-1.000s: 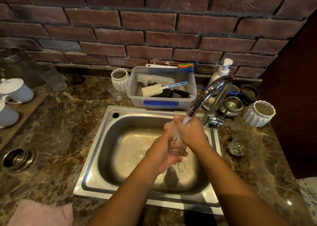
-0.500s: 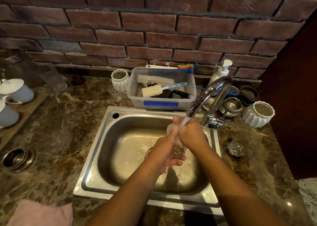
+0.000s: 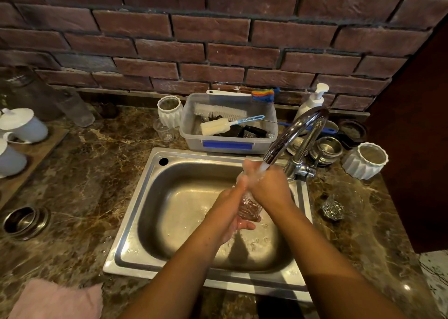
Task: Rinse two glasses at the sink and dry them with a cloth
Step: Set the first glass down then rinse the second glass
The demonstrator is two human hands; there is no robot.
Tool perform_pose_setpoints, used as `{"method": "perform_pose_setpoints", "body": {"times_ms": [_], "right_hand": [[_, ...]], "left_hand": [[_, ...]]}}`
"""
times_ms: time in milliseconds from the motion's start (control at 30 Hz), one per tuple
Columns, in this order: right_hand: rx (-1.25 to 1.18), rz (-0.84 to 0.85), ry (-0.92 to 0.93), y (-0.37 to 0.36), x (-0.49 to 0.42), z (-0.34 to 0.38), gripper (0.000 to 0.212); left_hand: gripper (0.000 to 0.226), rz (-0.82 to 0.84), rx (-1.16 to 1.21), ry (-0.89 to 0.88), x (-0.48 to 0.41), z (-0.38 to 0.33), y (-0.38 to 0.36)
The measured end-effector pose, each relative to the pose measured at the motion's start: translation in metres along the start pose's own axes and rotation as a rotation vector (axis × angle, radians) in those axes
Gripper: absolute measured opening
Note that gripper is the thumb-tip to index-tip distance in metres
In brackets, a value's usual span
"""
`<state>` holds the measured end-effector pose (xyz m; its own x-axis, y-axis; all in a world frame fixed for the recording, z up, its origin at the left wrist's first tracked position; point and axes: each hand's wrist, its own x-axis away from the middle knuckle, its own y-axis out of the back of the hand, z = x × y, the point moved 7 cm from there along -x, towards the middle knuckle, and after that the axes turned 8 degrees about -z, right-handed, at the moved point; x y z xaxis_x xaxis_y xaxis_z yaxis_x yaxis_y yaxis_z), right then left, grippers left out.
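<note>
The left grip (image 3: pixel 228 218) and the right grip (image 3: pixel 269 188) met over the middle of the sink (image 3: pixel 135 226), both closed round one clear cut-pattern glass (image 3: pixel 248 203). The left grip cupped the glass from below and from the left, fingers curled under its base. The right grip wrapped its upper part from the right, the back of the hand turned to the camera. The glass was held roughly upright above the basin, clear of the bottom. Water (image 3: pixel 263 167) ran from the chrome tap (image 3: pixel 298 129) onto the two grips and the mouth of the glass. Drops lay on the basin floor.

A second glass (image 3: pixel 335 208) stood on the marble table (image 3: pixel 84 185) just beside the sink's right rim, well apart from both grips. A pink cloth (image 3: pixel 55 299) lay at the table's near left corner.

Behind the sink, along the far edge, sat a plastic tub (image 3: pixel 228 146) of brushes with a soap pump bottle (image 3: pixel 312 100) to its right. White lidded cups (image 3: pixel 21 127) stood at the left edge.
</note>
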<state>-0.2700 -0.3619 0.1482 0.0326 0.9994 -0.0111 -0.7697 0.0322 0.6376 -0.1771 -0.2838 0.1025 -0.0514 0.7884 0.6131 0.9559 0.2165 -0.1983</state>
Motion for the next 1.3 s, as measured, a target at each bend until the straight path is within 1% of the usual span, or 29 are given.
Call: {"method": "perform_pose_setpoints", "body": {"times_ms": [33, 100, 133, 200, 233, 267, 333, 400, 433, 500, 533, 567, 633, 667, 700, 767, 833, 867, 900, 967, 1000, 1033, 1100, 1133, 1200, 1300], "right_hand": [[0.007, 0.003, 0.018, 0.001, 0.001, 0.004, 0.041], [-0.019, -0.014, 0.036, 0.004, 0.004, 0.009, 0.041], [-0.054, -0.027, 0.046, 0.005, 0.005, 0.009, 0.039], [-0.225, -0.055, 0.012, 0.006, 0.007, 0.006, 0.037], [-0.293, -0.069, -0.001, 0.006, 0.009, 0.005, 0.039], [-0.317, -0.082, -0.011, 0.006, 0.008, 0.003, 0.041], [-0.274, -0.07, -0.035, 0.006, 0.006, 0.003, 0.037], [-0.121, -0.018, 0.031, 0.004, 0.002, 0.007, 0.035], [-0.012, 0.018, 0.082, 0.0, 0.001, 0.009, 0.035], [0.199, 0.03, 0.148, -0.005, 0.0, 0.01, 0.033], [0.23, 0.007, 0.175, -0.003, 0.0, 0.014, 0.032], [0.136, -0.011, 0.118, 0.0, -0.001, 0.013, 0.031], [-0.205, -0.016, -0.053, 0.006, 0.003, 0.01, 0.036], [-0.287, -0.011, -0.091, 0.007, 0.005, 0.008, 0.035], [-0.281, 0.0, -0.086, 0.008, 0.006, 0.009, 0.033], [-0.161, 0.024, 0.005, 0.008, 0.007, 0.013, 0.033], [0.187, 0.062, 0.191, 0.004, 0.008, 0.021, 0.029], [0.278, 0.026, 0.274, 0.002, 0.008, 0.024, 0.027], [0.298, -0.009, 0.323, 0.001, 0.008, 0.027, 0.026], [0.246, -0.077, 0.342, 0.004, 0.01, 0.031, 0.026], [0.194, -0.104, 0.307, 0.007, 0.008, 0.029, 0.028], [0.083, -0.096, 0.218, 0.009, 0.005, 0.022, 0.031], [-0.268, -0.036, 0.01, 0.01, 0.009, 0.01, 0.034], [-0.358, -0.028, -0.013, 0.012, 0.012, 0.008, 0.037], [-0.351, -0.017, 0.02, 0.015, 0.017, 0.008, 0.04], [-0.287, -0.005, 0.041, 0.018, 0.014, 0.005, 0.041]], "left_hand": [[0.064, 0.004, -0.008, 0.002, 0.001, 0.0, -0.002], [0.059, 0.031, 0.106, 0.043, 0.004, 0.001, -0.004], [0.059, 0.048, 0.21, 0.094, 0.006, 0.003, -0.005], [0.06, 0.072, 0.456, 0.244, 0.008, 0.011, -0.008], [0.06, 0.07, 0.531, 0.282, 0.006, 0.013, -0.009], [0.061, 0.072, 0.541, 0.282, 0.005, 0.014, -0.008], [0.064, 0.058, 0.395, 0.205, 0.003, 0.009, -0.006], [0.064, 0.017, 0.179, 0.106, 0.002, 0.004, -0.005], [0.064, -0.01, 0.113, 0.079, 0.002, 0.002, -0.005], [0.066, -0.041, 0.116, 0.095, 0.003, 0.003, -0.008], [0.065, -0.021, 0.176, 0.118, 0.004, 0.003, -0.009], [0.064, 0.01, 0.261, 0.149, 0.005, 0.004, -0.011], [0.063, 0.057, 0.477, 0.24, 0.007, 0.006, -0.011], [0.062, 0.071, 0.543, 0.269, 0.008, 0.007, -0.011], [0.061, 0.075, 0.56, 0.269, 0.006, 0.008, -0.009], [0.06, 0.073, 0.464, 0.213, 0.007, 0.005, -0.008], [0.054, -0.004, 0.3, 0.14, 0.007, 0.001, -0.006], [0.051, -0.058, 0.239, 0.105, 0.005, 0.0, -0.005], [0.051, -0.111, 0.206, 0.081, 0.004, 0.0, -0.003], [0.054, -0.168, 0.222, 0.075, 0.003, 0.001, -0.002], [0.054, -0.149, 0.274, 0.1, 0.003, 0.003, -0.003], [0.054, -0.103, 0.345, 0.151, 0.002, 0.006, -0.005], [0.057, 0.004, 0.497, 0.282, 0.004, 0.012, -0.009], [0.058, 0.047, 0.543, 0.314, 0.004, 0.013, -0.011], [0.057, 0.093, 0.548, 0.3, 0.004, 0.014, -0.013], [0.058, 0.102, 0.425, 0.229, 0.003, 0.016, -0.007]]}}
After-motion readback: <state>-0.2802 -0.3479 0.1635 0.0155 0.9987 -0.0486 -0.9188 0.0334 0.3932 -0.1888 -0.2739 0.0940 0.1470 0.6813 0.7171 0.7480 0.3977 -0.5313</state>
